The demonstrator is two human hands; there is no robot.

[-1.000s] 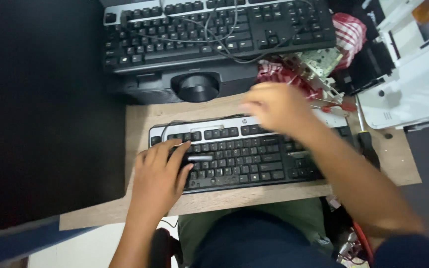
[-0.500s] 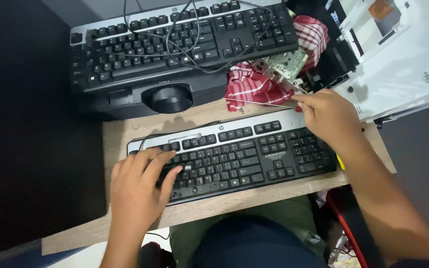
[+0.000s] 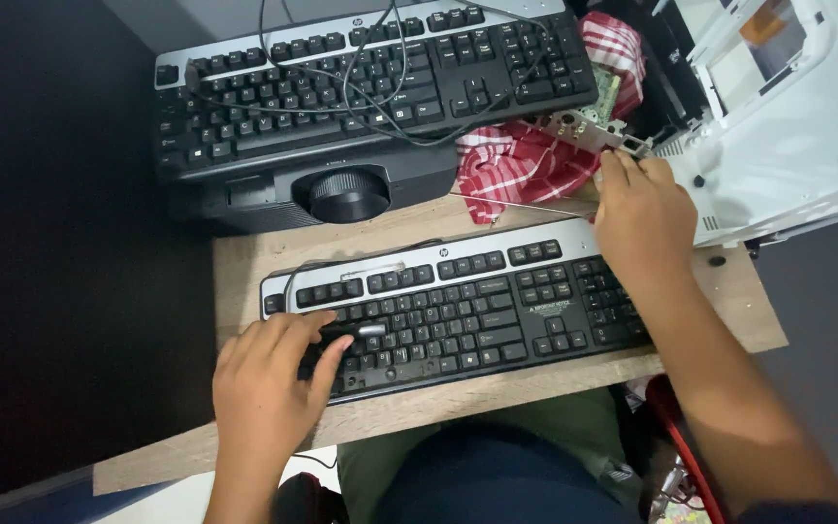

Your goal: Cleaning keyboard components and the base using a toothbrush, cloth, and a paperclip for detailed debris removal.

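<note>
Black-and-silver near keyboard (image 3: 458,306) lies flat on the wooden desk board (image 3: 244,267), at the centre of the view. Left hand (image 3: 264,388), at 7 o'clock of the keyboard, rests on its left key rows, fingers curled around a small dark tool with a metal tip (image 3: 351,332); the tool lies across the keys, tip toward 3 o'clock. This grasp is unchanged over the last second.

Right hand (image 3: 642,218) has changed place: a second ago it hovered above the keyboard's top edge; now it sits at 2 o'clock, off the keys, fingertips touching a thin metal bracket on a small circuit board (image 3: 589,131). Fingers are partly bent; whether they pinch the bracket or only press on it cannot be told. Judged from this, work on the keys is paused while that part is handled.

Red checked cloth (image 3: 521,165) lies under the circuit board. At 12 o'clock, a second keyboard (image 3: 370,82) with loose cable rests on a black projector (image 3: 346,194). At 3 o'clock stands a white plastic housing (image 3: 797,126).
</note>
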